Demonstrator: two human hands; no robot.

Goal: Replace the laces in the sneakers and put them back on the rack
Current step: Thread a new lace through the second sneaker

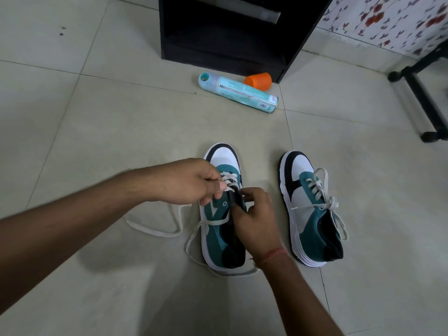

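Two teal, white and black sneakers stand on the tiled floor, toes pointing away from me. The left sneaker (219, 226) has a white lace (155, 230) threaded through its front eyelets only, with long loose ends trailing on the floor to its left and behind the heel. My left hand (194, 181) pinches the lace at the eyelets. My right hand (254, 219) grips the black tongue and the right side of the same shoe. The right sneaker (312, 214) is fully laced and tied in a bow.
A black rack (228, 32) with an open lower shelf stands ahead. A light-blue spray can (237, 93) and an orange cap (258, 80) lie on the floor before it. A black stand's legs (426, 98) are at the right, under a floral cloth (388, 20).
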